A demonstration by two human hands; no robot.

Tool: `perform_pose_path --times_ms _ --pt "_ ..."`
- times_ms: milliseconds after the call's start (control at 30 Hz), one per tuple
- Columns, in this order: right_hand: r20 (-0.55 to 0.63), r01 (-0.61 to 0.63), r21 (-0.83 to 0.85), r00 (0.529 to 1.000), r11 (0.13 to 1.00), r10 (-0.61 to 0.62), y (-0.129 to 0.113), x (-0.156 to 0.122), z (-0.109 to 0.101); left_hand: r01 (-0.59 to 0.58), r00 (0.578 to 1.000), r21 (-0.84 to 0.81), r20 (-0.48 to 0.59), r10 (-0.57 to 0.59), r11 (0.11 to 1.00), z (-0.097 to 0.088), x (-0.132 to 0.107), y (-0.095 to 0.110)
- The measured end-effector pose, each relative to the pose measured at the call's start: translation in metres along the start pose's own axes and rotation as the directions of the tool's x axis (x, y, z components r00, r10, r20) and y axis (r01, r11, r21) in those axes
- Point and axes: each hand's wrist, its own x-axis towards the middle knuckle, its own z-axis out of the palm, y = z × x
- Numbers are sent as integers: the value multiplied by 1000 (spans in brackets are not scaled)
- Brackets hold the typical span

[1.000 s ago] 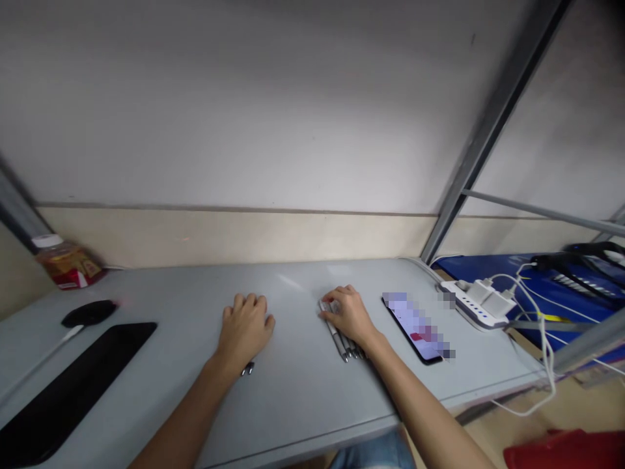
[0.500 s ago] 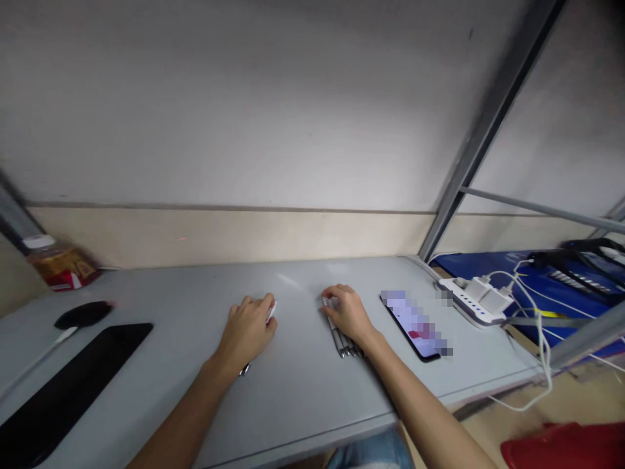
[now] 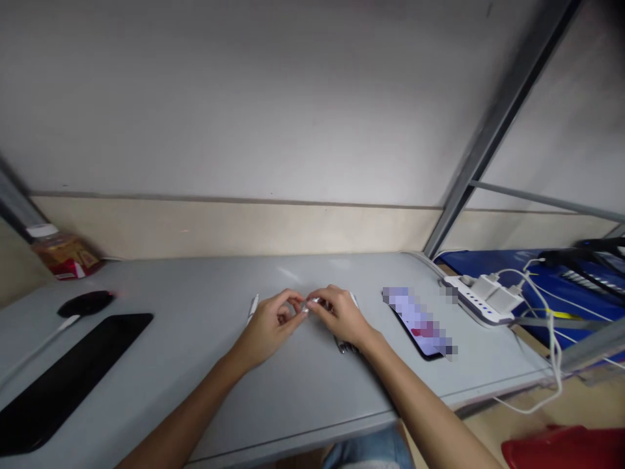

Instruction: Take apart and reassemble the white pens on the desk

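Observation:
My left hand and my right hand meet over the middle of the grey table. Between their pinched fingertips is a pen, white and silver, of which only a short part shows. Behind my left hand lies another white pen on the tabletop. Several pens lie side by side beneath my right hand, mostly covered by it, with silver tips poking out toward me.
A lit phone and a white power strip with plugs lie to the right. At left are a long black slab, a black oval object with a white cable, and a bottle. A metal post rises behind the strip.
My left hand has moved right, off the pen on the left, to meet my right hand. My right hand has lifted a pen from the row, and both hands now pinch it.

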Motion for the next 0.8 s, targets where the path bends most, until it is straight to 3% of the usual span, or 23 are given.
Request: perform_pose_path --times_ms 167,300,533,733,800 --pt "-99 -145 146 982 979 160 3 1 1 -56 998 176 -31 62 983 -2 1 -6" --pt "-149 -241 304 944 922 295 6 2 -2 -126 985 385 -62 162 914 -5 3 -16" --pt "216 -406 465 914 787 345 8 1 -6 -224 955 614 -16 295 757 -11 2 -20" --pt "293 -492 644 866 585 406 6 2 -11 -238 930 746 -10 367 623 -13 4 -19" --pt "293 -486 669 868 562 402 6 2 -13 -239 917 783 -13 399 575 -14 4 -19"
